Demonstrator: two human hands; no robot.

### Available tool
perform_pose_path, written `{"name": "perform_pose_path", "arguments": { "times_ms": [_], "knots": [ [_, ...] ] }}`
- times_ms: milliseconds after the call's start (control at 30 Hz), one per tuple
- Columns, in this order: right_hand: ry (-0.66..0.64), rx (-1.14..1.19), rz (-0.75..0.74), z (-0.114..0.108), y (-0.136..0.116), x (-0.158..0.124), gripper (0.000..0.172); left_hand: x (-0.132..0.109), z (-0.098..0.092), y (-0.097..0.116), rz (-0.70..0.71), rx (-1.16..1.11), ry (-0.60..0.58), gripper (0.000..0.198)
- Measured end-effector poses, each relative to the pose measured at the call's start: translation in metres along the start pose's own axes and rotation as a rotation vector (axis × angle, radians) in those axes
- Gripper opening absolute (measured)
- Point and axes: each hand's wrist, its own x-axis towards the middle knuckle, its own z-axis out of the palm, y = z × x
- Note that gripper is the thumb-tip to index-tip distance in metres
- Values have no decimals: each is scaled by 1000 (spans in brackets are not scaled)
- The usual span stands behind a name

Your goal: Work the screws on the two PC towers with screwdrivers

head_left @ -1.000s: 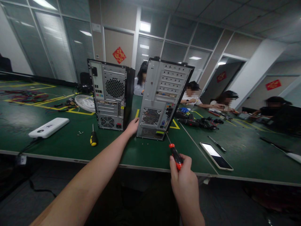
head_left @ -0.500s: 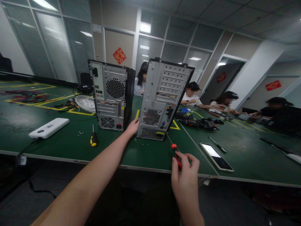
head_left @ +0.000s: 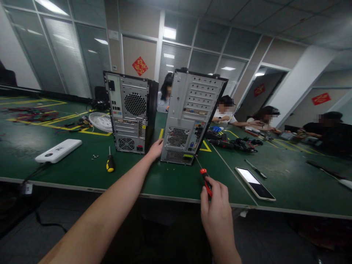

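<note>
A grey and black computer case [head_left: 183,121] stands upright on the green table, its rear panel towards me. My left hand [head_left: 156,149] holds it low on its left side, with the fingertips partly hidden by the case. My right hand [head_left: 216,200] is closed round the handle of a red and black screwdriver [head_left: 204,176]. The screwdriver's shaft points up and left, its tip at the lower right corner of the rear panel. A couple of tiny screws [head_left: 171,169] lie in front of the case.
Another computer case [head_left: 128,113] stands to the left. Near it lie a yellow-black screwdriver [head_left: 110,163], several screws [head_left: 95,157], a white power bank [head_left: 58,150] and a white basket [head_left: 100,122]. On the right are a phone [head_left: 255,184], a pen [head_left: 255,169] and cables [head_left: 242,143]. People sit across the table.
The fingers of my right hand have drawn closer together round the screwdriver handle. The screwdriver tip stays at the same corner, and my left hand has kept its place on the case.
</note>
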Motion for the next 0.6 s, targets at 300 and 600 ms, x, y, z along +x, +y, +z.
{"name": "perform_pose_path", "arguments": {
  "times_ms": [300,600],
  "knots": [
    [-12,25,-37,1,3,-1,35,-1,-1,1,4,-5,3,50],
    [-28,29,-14,0,4,-1,37,1,-2,-3,-11,-22,-4,49]
  ]
}}
